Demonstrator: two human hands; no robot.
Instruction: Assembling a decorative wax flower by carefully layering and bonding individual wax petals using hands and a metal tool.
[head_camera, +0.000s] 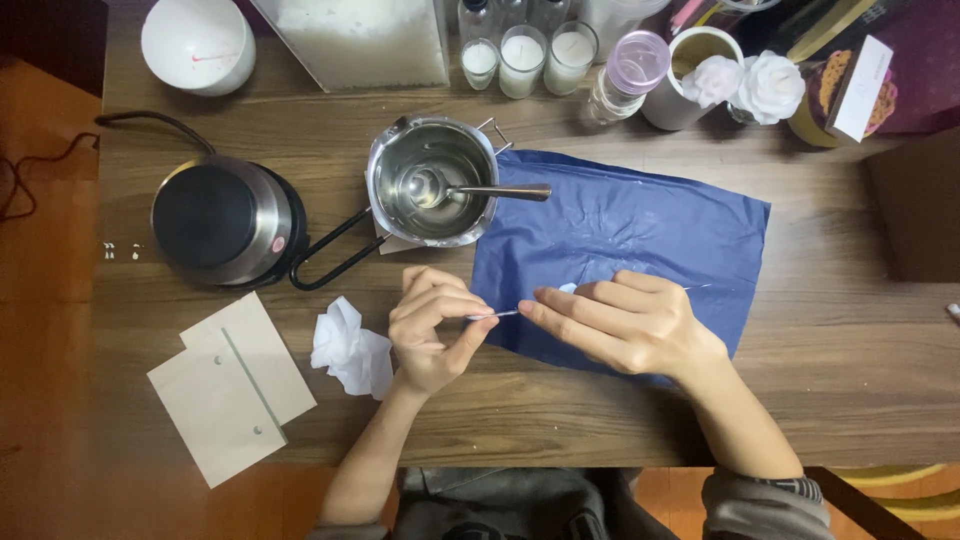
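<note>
Head view shows the left hand (432, 330) and right hand (620, 322) pinching a thin metal rod (497, 314) between fingertips over the blue sheet (640, 230). Judged step: handling the rod near the steel melting pot (432, 180); steady grip needed.

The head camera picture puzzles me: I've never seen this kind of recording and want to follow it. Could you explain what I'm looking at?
This is one picture from a camera worn on a person's head, looking straight down at a wooden table. There is no machine, only two bare hands. The left hand and the right hand together pinch a thin metal tool, with something small and pale at the right fingertips; what it is I cannot tell. Under them lies a blue sheet. Behind it stands a steel pouring pot with a spoon inside, and to its left a round black hot plate. Also there: a crumpled white tissue, two pale flat boards, and small glass jars of white wax at the back.
</note>
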